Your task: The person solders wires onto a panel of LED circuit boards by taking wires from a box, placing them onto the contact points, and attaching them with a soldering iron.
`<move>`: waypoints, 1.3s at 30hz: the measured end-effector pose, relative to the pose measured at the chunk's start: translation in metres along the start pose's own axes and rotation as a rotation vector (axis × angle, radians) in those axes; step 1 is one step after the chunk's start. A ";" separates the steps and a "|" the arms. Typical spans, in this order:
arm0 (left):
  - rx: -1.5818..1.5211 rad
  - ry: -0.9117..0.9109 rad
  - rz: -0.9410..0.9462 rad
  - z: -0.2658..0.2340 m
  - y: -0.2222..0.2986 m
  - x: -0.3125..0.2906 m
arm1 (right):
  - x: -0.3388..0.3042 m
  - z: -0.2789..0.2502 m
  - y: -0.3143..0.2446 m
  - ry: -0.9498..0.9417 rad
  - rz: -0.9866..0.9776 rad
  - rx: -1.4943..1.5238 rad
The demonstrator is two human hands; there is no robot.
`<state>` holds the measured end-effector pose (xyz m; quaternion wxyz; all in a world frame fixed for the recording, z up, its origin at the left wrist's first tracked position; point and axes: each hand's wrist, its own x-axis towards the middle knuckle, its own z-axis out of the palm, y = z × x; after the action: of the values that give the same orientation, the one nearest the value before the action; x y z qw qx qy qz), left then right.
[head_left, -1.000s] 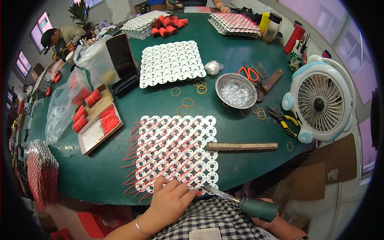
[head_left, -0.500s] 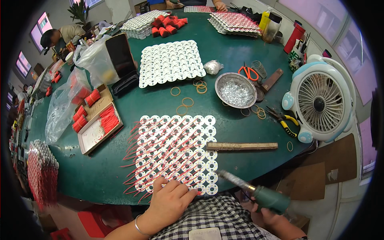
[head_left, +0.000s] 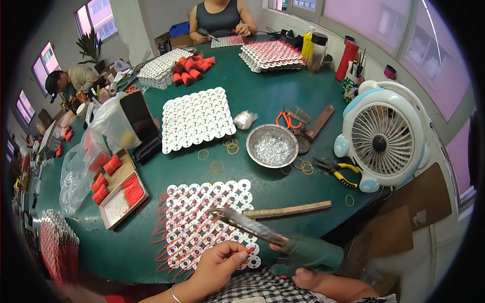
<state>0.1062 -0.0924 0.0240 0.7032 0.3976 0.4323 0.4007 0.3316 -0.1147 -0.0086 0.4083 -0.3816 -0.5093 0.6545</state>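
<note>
A panel of round white circuit boards (head_left: pixel 244 185) lies on the green table in front of me, with thin red wires (head_left: pixel 160 222) across most of it and trailing off its left side. My left hand (head_left: pixel 220 265) is over its lower right part, thumb and forefinger pinched on a short red wire end (head_left: pixel 250 250). My right hand (head_left: pixel 308 279) is wrapped round the handle of a green soldering gun (head_left: pixel 316 254). Its long metal barrel points up and left over the panel and hides some boards; whether the tip touches them I cannot tell.
A wooden stick (head_left: pixel 288 209) lies right of the panel. Beyond are a metal bowl (head_left: pixel 251 155) of silvery bits, rubber bands, pliers (head_left: pixel 346 174), scissors (head_left: pixel 289 120) and a fan (head_left: pixel 380 144). A box of red wires (head_left: pixel 132 192) is left; another person (head_left: pixel 221 22) works across the table.
My view has tilted up. The soldering gun has swung left from beside the panel to over it. My left hand, earlier resting on the panel's lower edge, now pinches a red wire.
</note>
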 end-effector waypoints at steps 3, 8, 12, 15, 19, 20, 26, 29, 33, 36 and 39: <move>0.000 0.017 -0.125 0.008 0.006 0.005 | 0.016 0.007 0.018 0.097 -0.308 0.000; -0.099 -0.006 -0.144 0.008 0.005 0.010 | 0.032 0.010 -0.012 0.026 -0.422 -0.198; 0.040 -0.024 -0.152 0.006 0.010 0.014 | 0.026 -0.001 0.009 0.031 -0.420 -0.354; 0.140 -0.112 -0.155 0.011 0.018 0.020 | 0.021 0.002 0.021 0.024 -0.153 0.120; 0.355 -0.149 -0.092 0.011 0.012 0.022 | 0.016 -0.002 0.034 0.037 -0.180 0.052; 0.439 -0.135 -0.116 0.009 0.012 0.022 | 0.017 -0.004 0.018 0.007 -0.098 0.056; 0.866 0.025 0.289 -0.015 0.034 0.031 | 0.016 -0.025 -0.013 0.204 -0.126 0.227; 1.043 0.095 0.429 -0.022 0.049 0.050 | 0.014 -0.047 -0.030 0.309 -0.166 0.055; 1.166 0.190 0.633 -0.030 0.055 0.083 | 0.024 -0.081 -0.047 0.224 -0.194 -0.266; 1.240 0.198 0.749 -0.034 0.055 0.105 | 0.047 -0.104 -0.079 0.063 -0.648 -1.226; 1.342 0.155 0.733 -0.035 0.056 0.116 | 0.069 -0.105 -0.107 -0.034 -0.622 -1.180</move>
<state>0.0967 0.0405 0.0304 0.1013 0.8277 0.4715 0.2868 0.4179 0.0023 0.0706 0.2927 -0.3659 -0.8747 0.1239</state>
